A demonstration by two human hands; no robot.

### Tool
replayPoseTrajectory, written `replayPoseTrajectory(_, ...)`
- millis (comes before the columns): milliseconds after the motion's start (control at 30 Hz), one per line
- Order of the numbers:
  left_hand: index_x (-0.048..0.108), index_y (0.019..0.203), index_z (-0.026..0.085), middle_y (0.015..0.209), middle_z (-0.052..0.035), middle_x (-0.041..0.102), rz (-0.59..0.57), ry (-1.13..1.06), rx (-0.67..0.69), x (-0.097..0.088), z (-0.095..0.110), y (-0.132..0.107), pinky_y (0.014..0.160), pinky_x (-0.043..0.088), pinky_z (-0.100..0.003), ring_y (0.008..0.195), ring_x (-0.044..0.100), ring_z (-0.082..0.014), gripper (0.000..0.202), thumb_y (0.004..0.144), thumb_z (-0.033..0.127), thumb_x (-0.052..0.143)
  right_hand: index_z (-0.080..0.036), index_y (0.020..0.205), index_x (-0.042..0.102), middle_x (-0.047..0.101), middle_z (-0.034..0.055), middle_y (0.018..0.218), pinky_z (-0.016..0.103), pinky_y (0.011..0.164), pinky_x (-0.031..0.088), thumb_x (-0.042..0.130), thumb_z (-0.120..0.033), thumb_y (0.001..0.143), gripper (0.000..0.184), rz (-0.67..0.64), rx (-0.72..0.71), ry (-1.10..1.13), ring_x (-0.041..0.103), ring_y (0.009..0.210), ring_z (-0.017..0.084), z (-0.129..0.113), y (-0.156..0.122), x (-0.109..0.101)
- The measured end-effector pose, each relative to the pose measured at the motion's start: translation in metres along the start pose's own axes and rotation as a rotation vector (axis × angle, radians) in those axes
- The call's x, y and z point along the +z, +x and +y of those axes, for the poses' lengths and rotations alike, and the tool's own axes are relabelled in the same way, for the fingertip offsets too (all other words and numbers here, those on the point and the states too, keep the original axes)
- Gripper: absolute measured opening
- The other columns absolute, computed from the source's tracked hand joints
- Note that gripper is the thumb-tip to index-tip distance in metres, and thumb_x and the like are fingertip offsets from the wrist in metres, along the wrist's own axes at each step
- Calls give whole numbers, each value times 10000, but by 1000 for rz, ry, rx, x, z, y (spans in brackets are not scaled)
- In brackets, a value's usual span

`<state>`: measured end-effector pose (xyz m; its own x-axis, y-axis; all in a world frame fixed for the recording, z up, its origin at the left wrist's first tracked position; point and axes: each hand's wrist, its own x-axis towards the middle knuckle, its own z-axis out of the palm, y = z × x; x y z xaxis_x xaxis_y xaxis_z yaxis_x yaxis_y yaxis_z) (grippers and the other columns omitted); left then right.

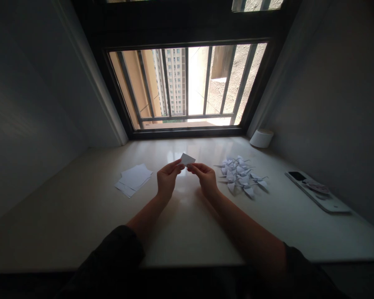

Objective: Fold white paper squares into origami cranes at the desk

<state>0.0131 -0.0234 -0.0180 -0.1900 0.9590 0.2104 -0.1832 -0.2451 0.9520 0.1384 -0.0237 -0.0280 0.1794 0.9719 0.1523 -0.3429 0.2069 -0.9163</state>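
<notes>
A small folded piece of white paper is held up above the sill between both hands. My left hand pinches its left corner between thumb and fingers. On the other side, my right hand grips the lower right edge in the same way. Several white sheets of paper lie in a loose stack to the left of my left hand. To the right of my right hand sits a heap of several folded white paper cranes, with thin pointed ends sticking out.
A phone in a pale case with a round grip lies at the right. A white cylindrical object stands in the back right corner. Behind the pale sill is a dark-framed window with bars outside. Walls close off both sides.
</notes>
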Motion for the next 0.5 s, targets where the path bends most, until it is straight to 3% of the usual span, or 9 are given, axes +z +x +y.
replayPoseTrajectory(500, 705, 923, 153, 798, -75, 722, 7, -46, -8, 1, -4, -1, 682, 471, -299, 759, 675, -201, 337, 640, 330, 749, -187, 716, 718, 692, 21, 643, 323, 697, 482, 787, -345, 562, 232, 36, 36, 44, 632, 650, 162, 2, 1, 1)
